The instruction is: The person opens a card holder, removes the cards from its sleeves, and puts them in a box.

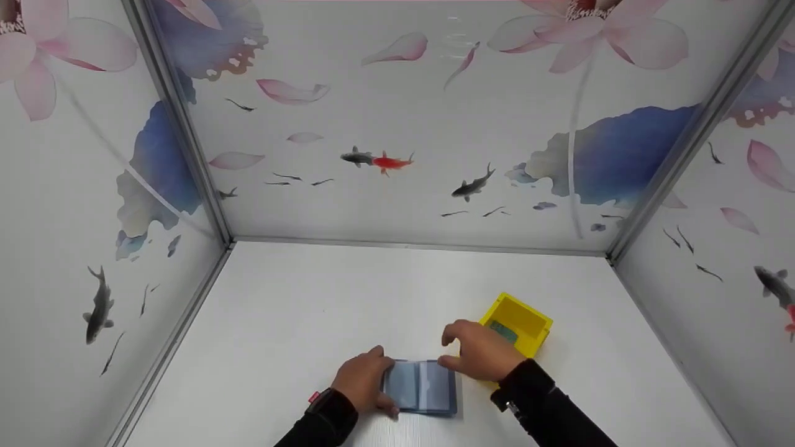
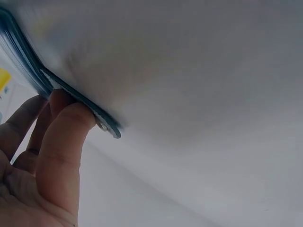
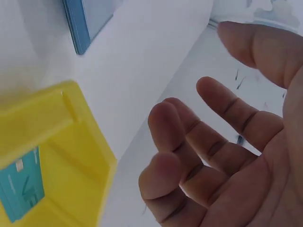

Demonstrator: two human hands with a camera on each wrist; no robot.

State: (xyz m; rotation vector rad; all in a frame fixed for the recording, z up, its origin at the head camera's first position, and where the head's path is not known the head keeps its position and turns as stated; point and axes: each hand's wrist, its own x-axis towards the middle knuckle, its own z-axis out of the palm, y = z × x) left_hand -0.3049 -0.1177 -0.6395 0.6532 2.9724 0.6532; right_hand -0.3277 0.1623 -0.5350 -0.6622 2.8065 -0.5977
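Observation:
A blue card holder (image 1: 428,388) lies spread on the white table, its clear sleeves facing up. My left hand (image 1: 360,380) grips its left edge; in the left wrist view, fingers (image 2: 64,146) hold the cover (image 2: 87,100) near a small metal snap (image 2: 102,126). Just above the holder's right side is my right hand (image 1: 484,352), holding nothing. Its fingers are loosely bent and spread apart in the right wrist view. Beyond that hand stands a yellow bin (image 1: 533,313) with a green card (image 1: 503,331) inside, partly hidden by the bin wall in the right wrist view.
White panels painted with lotus flowers and fish (image 1: 391,162) enclose the table (image 1: 310,298) at the back and both sides. Grey metal strips (image 1: 410,246) run along the panel joints and the table's far edge.

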